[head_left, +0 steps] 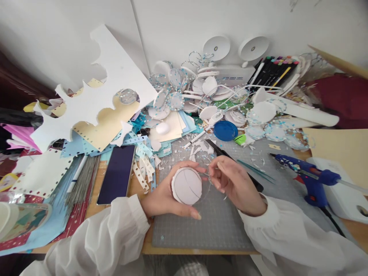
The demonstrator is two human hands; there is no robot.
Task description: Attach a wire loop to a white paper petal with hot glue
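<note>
My left hand point(163, 199) is wrapped around the edge of a round white foam disc point(187, 186), its flat face turned up toward me. A thin line curves across that face; I cannot tell whether it is drawn or a wire. My right hand point(234, 182) is just right of the disc, fingertips pinched together on a thin wire loop point(209, 188) that hangs beside the disc. Beneath both hands lies a grey cutting mat point(201, 234). A black utility knife point(218, 147) lies behind my right hand, with teal tweezers point(255, 170) near it.
A blue glue gun point(313, 176) rests at right by a white box point(345, 195). At left lie a phone point(116, 174), a bundle of wires point(83, 184) and cut white foam board point(115, 76). Behind are piled discs point(209, 86), a blue lid point(225, 130) and markers point(276, 73).
</note>
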